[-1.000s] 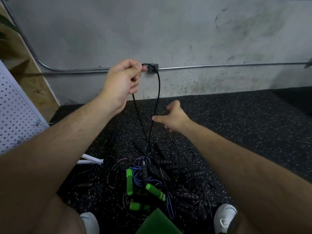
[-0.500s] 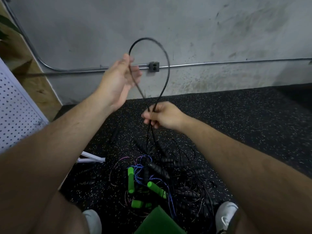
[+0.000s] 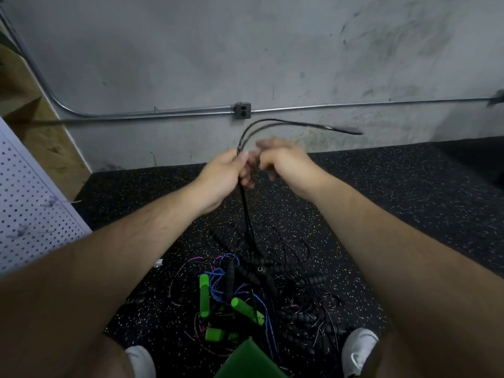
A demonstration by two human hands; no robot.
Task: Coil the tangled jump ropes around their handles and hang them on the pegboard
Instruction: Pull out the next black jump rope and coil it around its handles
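Left hand [image 3: 222, 174], fingers curled round a doubled black jump rope [image 3: 246, 214] that rises from the tangled pile [image 3: 245, 290] on the speckled floor [image 3: 381, 186]. The rope's upper end arcs rightward above the blurred right hand [image 3: 283, 162], whose grip cannot be told. Pegboard [image 3: 24, 203] at left.

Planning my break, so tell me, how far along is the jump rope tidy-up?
Barely started. Done: nothing shows hanging on the visible part of the white perforated pegboard. In hand: the left hand grips a doubled thin black rope; the right hand beside it is too blurred to read. Left: the tangled pile of ropes on the floor, with bright green foam handles and black ribbed ones, uncoiled.
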